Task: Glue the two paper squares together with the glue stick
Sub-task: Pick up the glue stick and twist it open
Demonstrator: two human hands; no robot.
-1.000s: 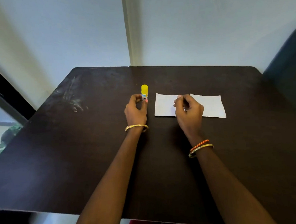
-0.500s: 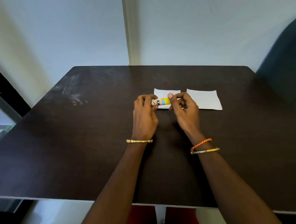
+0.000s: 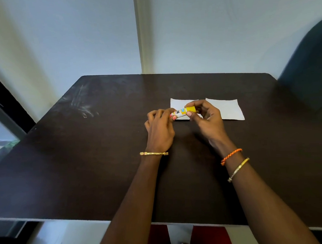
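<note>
Glue stick (image 3: pixel 183 112) lies sideways between our hands above the counter (image 3: pixel 102 163), left hand (image 3: pixel 159 129) gripping its body, right hand (image 3: pixel 206 117) pinching the yellow cap (image 3: pixel 191 109), paper squares (image 3: pixel 225 108) just beyond.

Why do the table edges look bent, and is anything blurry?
Head view: the wide-angle lens bows the dark wooden table edges; the yellow-capped glue stick, held by left hand and right hand, has a slightly soft label; pale smears on the tabletop's far left.
</note>
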